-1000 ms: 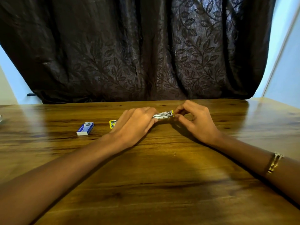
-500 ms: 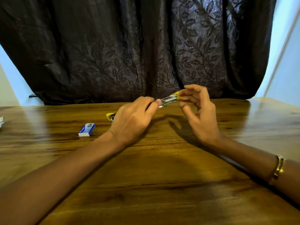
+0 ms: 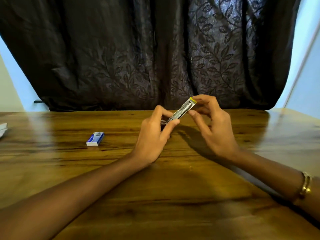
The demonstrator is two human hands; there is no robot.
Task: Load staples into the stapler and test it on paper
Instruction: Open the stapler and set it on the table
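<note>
— Stapler (image 3: 182,110): where is it?

— Held up off the desk (image 3: 155,196), a little right of the frame's centre; it tilts, its yellow-edged end toward the upper right, its other end lower left; the metal channel faces the camera.

— And your hands?

— My left hand (image 3: 152,135) grips the lower end, thumb and fingers (image 3: 170,125) curled round it; my right hand (image 3: 214,129) pinches the upper, yellow end between curled fingertips, the lower fingers loosely bent; whether staples sit in the channel I cannot tell.

— What else lies about?

— A small blue and white box (image 3: 95,139) flat on the desk at centre left, well apart from my hands; something white, perhaps paper (image 3: 3,129), cut off by the left edge of the frame; a gold bracelet (image 3: 305,187) on my right wrist at lower right; a dark leaf-patterned curtain (image 3: 138,49) hanging behind the desk across the upper frame.
</note>
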